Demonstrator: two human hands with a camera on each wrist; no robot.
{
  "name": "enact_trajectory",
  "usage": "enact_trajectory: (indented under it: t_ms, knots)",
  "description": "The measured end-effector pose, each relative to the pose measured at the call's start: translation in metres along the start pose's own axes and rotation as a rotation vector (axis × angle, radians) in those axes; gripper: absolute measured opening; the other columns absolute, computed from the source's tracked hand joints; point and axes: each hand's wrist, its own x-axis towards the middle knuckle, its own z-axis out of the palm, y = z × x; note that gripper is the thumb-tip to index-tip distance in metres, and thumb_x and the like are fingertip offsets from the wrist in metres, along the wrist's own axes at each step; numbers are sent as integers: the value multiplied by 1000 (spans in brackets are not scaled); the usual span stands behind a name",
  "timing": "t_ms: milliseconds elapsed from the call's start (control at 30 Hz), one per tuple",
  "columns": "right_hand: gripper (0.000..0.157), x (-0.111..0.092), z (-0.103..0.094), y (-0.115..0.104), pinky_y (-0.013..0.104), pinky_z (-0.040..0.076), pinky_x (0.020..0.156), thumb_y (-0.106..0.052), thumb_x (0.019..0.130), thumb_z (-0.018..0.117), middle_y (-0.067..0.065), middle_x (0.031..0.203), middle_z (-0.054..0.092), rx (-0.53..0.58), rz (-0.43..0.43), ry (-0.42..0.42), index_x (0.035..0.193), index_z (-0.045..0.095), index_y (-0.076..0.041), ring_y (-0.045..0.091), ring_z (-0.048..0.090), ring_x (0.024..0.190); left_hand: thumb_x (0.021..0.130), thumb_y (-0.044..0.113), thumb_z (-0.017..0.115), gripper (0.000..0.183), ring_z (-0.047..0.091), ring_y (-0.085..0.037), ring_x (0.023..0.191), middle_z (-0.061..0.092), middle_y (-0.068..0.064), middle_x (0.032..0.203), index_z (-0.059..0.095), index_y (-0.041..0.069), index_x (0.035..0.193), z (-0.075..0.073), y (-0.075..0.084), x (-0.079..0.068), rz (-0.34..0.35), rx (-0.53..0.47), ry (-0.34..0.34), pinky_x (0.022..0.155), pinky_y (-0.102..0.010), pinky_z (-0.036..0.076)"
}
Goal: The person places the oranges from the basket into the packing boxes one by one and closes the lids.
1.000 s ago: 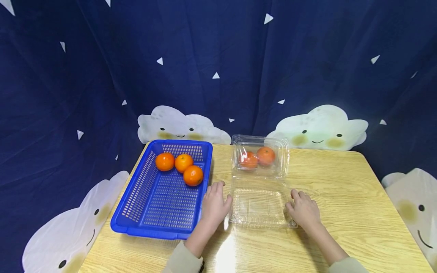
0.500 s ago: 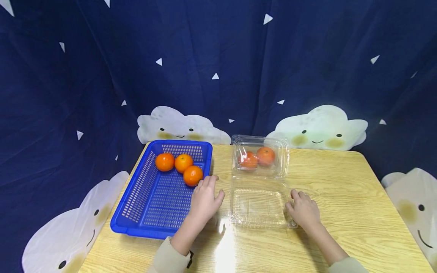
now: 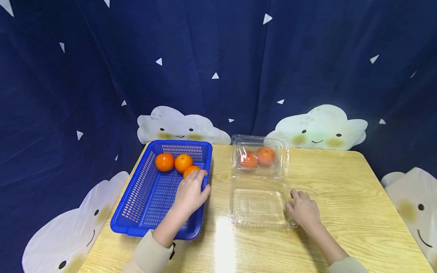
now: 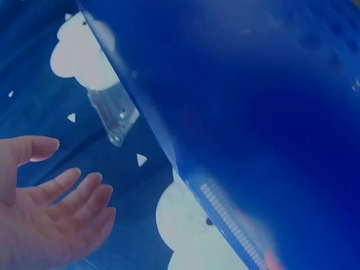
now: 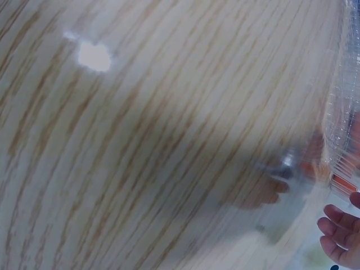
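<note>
My left hand [image 3: 191, 194] is over the right side of the blue plastic basket [image 3: 119, 204], beside the nearest orange [image 3: 191, 170] and partly covering it. Its fingers look loosely bent with nothing between them in the left wrist view. Two more oranges [image 3: 165, 162] lie farther back in the basket. A clear hinged plastic box [image 3: 259, 206] stands unfolded, with two oranges [image 3: 266, 156] seen through its far half. At the right edge of the near half rests my right hand [image 3: 305, 209], fingers relaxed; whether it touches the plastic, I cannot tell.
Everything stands on a light wooden table [image 3: 341, 189]. Behind it hangs a dark blue curtain [image 3: 218, 49] with white triangles and clouds. The basket's raised right wall lies between the oranges in it and the plastic box.
My left hand has moved left from beside the plastic box, over the basket's right rim, to the nearest orange. My right hand and the box have stayed put.
</note>
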Motion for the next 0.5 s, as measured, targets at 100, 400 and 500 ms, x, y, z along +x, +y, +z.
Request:
enact_trajectory:
  t_ms: [100,400,500]
  knots:
    - [28,0,0,0,41,44,58,-22,84,55,16,93,58,-3,0,-2,103,53,-1,30,55,77,78,19,63,33,58,-30,93,61,-12,103,60,5,107,-3,-8,3,22,24,-49,72,-45,48]
    - [28,0,0,0,42,44,58,-22,84,56,16,93,58,-4,-5,-6,102,53,-1,31,55,77,80,22,63,40,55,-32,101,59,-12,112,57,6,116,-11,-29,10,52,87,-242,82,-50,45]
    - [29,1,0,-1,41,44,57,-22,84,56,16,93,58,-5,-5,-4,102,53,-1,31,55,76,80,23,64,41,55,-32,102,59,-13,113,56,6,117,-13,-36,15,61,119,-281,82,-51,44]
